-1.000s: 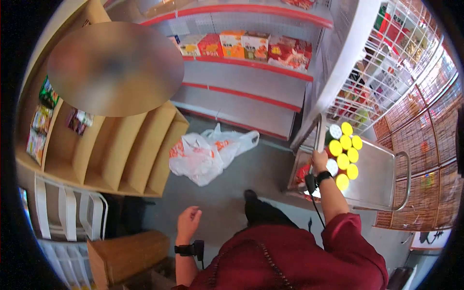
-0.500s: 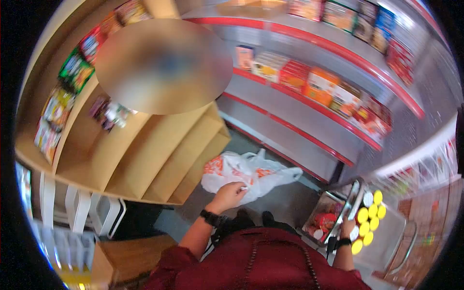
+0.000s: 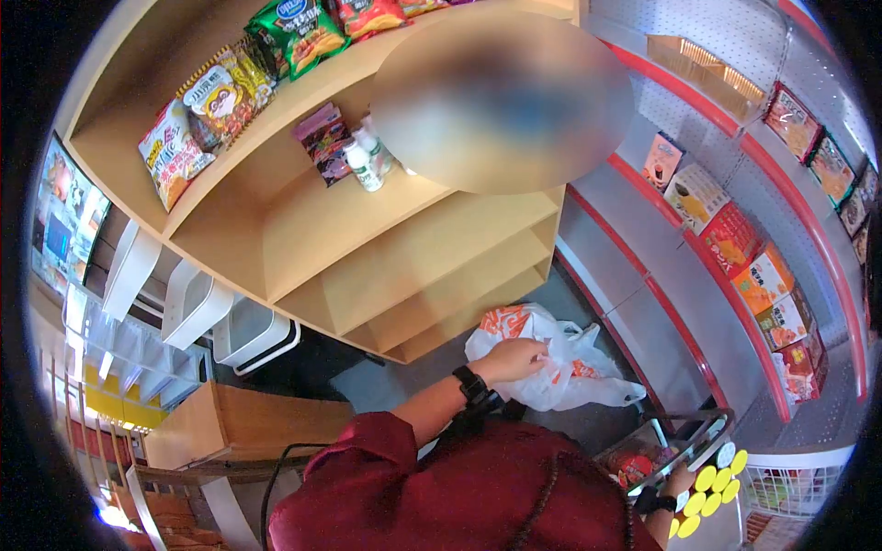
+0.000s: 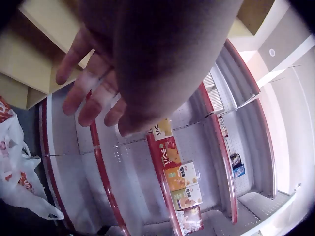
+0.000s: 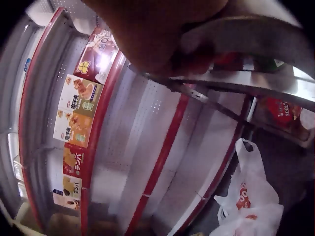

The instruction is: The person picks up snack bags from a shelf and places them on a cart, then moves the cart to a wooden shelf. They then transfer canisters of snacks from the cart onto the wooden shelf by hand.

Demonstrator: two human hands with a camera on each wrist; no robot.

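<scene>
Evidently we gripped the silver metal trolley [image 5: 290, 87] with curled right hand [image 3: 681, 479], probably to steady its close-packed yellow-lidded jars [image 3: 704, 479]. The trolley stood right of the white, orange-printed plastic bag [image 3: 579, 372]. Near this bag hung our left hand [image 3: 514, 360], fingers relaxed and holding nothing. The bag lay on grey floor [image 3: 565, 298], with beige wooden shelving [image 3: 395, 271] to its left and red-edged grey metal shelving [image 3: 648, 335] to its right.

Green snack bag [image 3: 299, 39] on wooden shelf [image 3: 276, 106]

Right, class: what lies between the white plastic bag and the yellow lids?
In the head view, red packaging comes first, then a metal bar with the right hand gripping it.
</scene>
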